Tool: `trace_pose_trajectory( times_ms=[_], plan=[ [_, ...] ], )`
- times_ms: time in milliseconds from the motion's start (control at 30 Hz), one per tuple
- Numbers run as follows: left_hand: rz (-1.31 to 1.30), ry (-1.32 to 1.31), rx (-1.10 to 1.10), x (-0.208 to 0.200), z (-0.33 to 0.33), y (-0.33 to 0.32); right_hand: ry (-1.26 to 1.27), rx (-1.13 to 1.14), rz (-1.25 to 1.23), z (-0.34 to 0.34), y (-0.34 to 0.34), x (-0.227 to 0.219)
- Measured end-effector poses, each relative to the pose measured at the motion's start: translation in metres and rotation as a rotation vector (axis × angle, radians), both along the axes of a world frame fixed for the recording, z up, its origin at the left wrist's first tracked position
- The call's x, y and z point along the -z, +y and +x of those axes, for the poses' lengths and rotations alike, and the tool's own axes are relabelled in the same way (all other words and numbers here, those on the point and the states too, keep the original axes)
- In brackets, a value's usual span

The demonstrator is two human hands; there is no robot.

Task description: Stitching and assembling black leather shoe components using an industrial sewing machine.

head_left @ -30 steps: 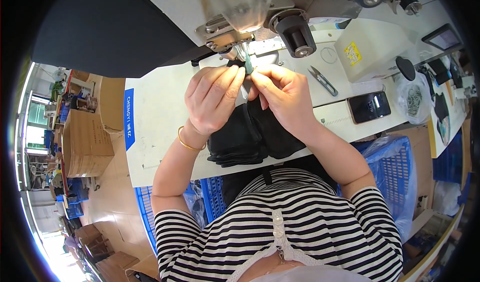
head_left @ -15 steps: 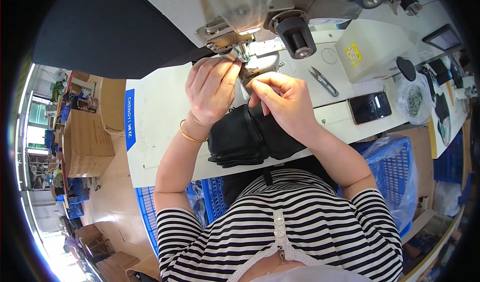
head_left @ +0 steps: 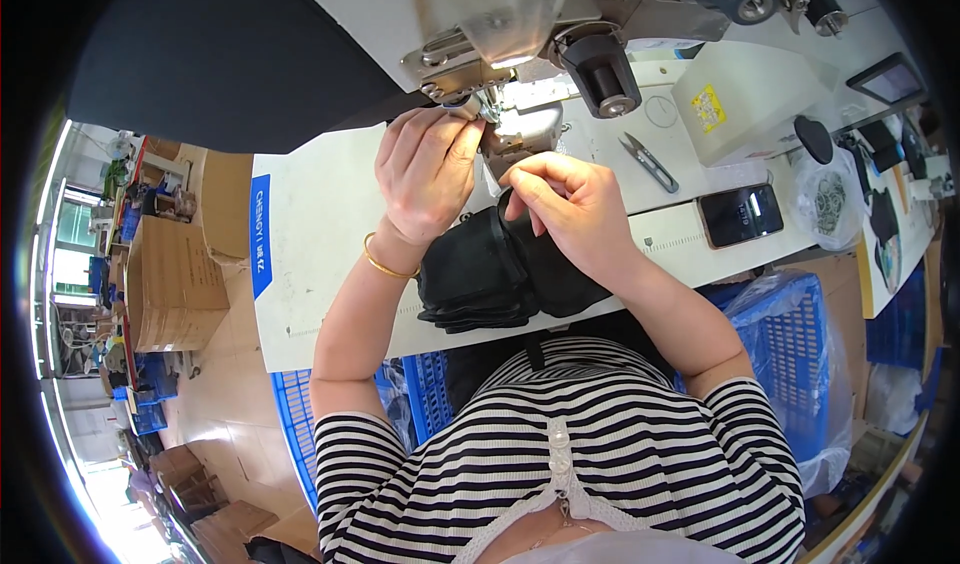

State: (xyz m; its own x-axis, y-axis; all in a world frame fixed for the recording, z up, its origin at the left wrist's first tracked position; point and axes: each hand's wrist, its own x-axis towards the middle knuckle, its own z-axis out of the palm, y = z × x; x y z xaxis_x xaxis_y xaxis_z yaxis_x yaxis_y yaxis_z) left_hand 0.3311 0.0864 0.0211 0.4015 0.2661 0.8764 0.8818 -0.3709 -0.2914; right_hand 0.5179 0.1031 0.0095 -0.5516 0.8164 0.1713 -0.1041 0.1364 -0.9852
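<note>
My left hand (head_left: 428, 176) is up against the needle area of the sewing machine (head_left: 530, 127), its thumb and forefinger pinched together. What lies between those fingertips is too small to make out. Just right of it, my right hand (head_left: 570, 204) is closed in a pinch, thumb against forefinger; I cannot tell what it holds. A narrow pale strip shows between the two hands below the needle. Under my wrists lies a stack of black fabric pieces (head_left: 472, 276) at the table's near edge, its right part partly covered by my right hand.
On the white table (head_left: 325, 264) to the right are thread snips (head_left: 650, 162) and a phone (head_left: 740, 215). Beyond them stands a pale machine housing (head_left: 750, 99). A clear bag of small items (head_left: 828, 202) is farther right. Blue crates (head_left: 785, 354) stand below the table.
Both hands stay pinched by the needle with almost no movement. My left hand has shifted very slightly to the right, and the view has moved a little.
</note>
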Motion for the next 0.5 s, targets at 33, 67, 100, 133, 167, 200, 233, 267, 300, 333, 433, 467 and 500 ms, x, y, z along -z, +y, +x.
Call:
trace_pose_trajectory(
  times_ms=[33, 67, 100, 133, 167, 200, 233, 267, 300, 333, 433, 467, 500],
  plan=[
    [-0.001, 0.000, -0.002, 0.000, -0.001, 0.000, 0.000, -0.002, -0.001, 0.001, 0.000, 0.001],
    [0.006, 0.004, -0.005, 0.001, -0.001, 0.000, -0.012, -0.005, -0.007, 0.001, 0.000, 0.001],
    [0.014, 0.007, -0.006, 0.002, -0.002, 0.000, -0.023, -0.007, -0.011, 0.002, 0.000, 0.002],
    [0.014, 0.008, -0.006, 0.003, -0.002, 0.000, -0.022, -0.007, -0.011, 0.003, -0.001, 0.002],
    [0.018, 0.014, 0.006, 0.004, -0.003, 0.000, -0.019, -0.006, -0.025, 0.005, -0.002, 0.002],
    [0.022, 0.020, 0.016, 0.005, -0.003, 0.000, -0.016, -0.007, -0.039, 0.007, -0.002, 0.003],
    [0.022, 0.021, 0.016, 0.008, -0.003, 0.000, -0.015, -0.007, -0.039, 0.009, -0.002, 0.004],
    [0.008, -0.038, -0.002, 0.011, -0.002, 0.000, -0.044, 0.051, 0.075, 0.012, -0.002, 0.006],
    [-0.007, -0.101, -0.020, 0.013, -0.002, 0.001, -0.078, 0.109, 0.186, 0.016, 0.000, 0.008],
    [-0.008, -0.104, -0.019, 0.016, 0.000, 0.001, -0.081, 0.110, 0.185, 0.023, 0.002, 0.009],
    [-0.176, -0.370, -0.202, 0.019, 0.005, -0.001, -0.482, 0.399, 0.903, 0.046, 0.003, 0.019],
    [-0.244, -0.335, -0.223, 0.018, 0.004, 0.001, -0.553, 0.356, 0.801, 0.051, 0.000, 0.026],
    [-0.312, -0.300, -0.243, 0.016, 0.003, 0.001, -0.623, 0.313, 0.698, 0.053, -0.003, 0.030]
  ],
)
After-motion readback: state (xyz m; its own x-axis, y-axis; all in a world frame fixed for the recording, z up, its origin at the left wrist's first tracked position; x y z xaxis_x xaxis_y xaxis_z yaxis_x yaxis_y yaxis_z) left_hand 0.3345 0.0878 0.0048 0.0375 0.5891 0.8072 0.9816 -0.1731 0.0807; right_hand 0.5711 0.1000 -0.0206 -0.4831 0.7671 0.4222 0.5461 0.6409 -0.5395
